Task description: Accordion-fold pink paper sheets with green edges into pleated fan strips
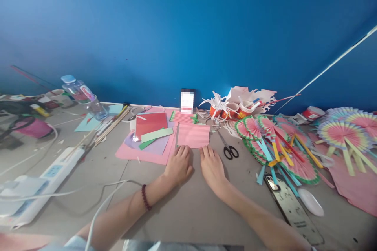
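A sheet of pink paper (193, 135) with faint crosswise creases lies flat on the table in front of me. At its near left corner, my left hand (178, 162) has its fingers pressed together on the paper's edge. My right hand (212, 168) holds the near right corner in the same way, fingers bent and close together. Just behind the sheet is a pleated pink paper strip with green edges (184, 117). Black-handled scissors (230, 151) rest to the right of my right hand. The undersides of my fingers are hidden.
Left of the sheet are stacked coloured papers (151, 125), wooden sticks (110, 127) and a plastic bottle (85, 96). A power strip (50, 178) and its white cable lie nearer left. To the right are folded paper fans (282, 141), paper cups (231, 110) and a phone (291, 208).
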The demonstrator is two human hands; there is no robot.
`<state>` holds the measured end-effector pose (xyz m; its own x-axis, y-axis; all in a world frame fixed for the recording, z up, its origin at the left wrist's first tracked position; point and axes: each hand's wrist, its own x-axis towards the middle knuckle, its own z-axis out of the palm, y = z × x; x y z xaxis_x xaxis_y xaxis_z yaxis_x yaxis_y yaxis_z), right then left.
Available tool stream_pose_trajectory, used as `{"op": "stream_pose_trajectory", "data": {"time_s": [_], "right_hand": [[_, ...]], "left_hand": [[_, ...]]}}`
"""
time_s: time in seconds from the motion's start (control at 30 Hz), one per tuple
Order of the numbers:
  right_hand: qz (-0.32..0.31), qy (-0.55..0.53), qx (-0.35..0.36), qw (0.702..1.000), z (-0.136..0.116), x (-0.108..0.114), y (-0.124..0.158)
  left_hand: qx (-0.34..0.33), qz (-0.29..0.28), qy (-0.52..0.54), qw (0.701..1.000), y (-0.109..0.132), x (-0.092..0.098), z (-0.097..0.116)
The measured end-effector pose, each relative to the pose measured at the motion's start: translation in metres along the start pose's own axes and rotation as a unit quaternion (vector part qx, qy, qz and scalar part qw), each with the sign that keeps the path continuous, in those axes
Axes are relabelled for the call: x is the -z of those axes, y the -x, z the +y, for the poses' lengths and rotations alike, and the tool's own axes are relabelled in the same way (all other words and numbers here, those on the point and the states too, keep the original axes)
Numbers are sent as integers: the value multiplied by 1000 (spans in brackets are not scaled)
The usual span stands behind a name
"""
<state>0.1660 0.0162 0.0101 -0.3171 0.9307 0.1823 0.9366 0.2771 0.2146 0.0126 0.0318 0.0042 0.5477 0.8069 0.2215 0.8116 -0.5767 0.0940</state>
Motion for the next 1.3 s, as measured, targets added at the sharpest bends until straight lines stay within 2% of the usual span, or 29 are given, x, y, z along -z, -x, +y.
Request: {"op": "stream_pose_trajectory", "data": {"time_s": [0.2, 0.33, 0.63, 0.83, 1.03, 1.17, 1.3], "right_hand": [[-6, -14, -20, 1000, -5, -4, 0], [-3, -24, -8, 1000, -6, -4, 0], [3, -7, 5, 1000, -5, -4, -1], [-8, 15, 11, 1000, -3, 1, -3], [-2, 8, 22, 1000, 7, 1, -6], [-1, -49, 21, 999, 21, -3, -13], [37, -100, 15, 994, 31, -9, -18]], "left_hand": [[-20, 9, 42, 999, -1, 1, -2], [-32, 11, 34, 999, -2, 0, -4], [-3, -4, 34, 999, -3, 3, -2], [35, -3, 72, 997, -2, 1, -6], [13, 15, 64, 998, -7, -7, -26], [-26, 67, 140, 988, -14, -14, -47], [-32, 86, 161, 983, -20, -19, -58]]}}
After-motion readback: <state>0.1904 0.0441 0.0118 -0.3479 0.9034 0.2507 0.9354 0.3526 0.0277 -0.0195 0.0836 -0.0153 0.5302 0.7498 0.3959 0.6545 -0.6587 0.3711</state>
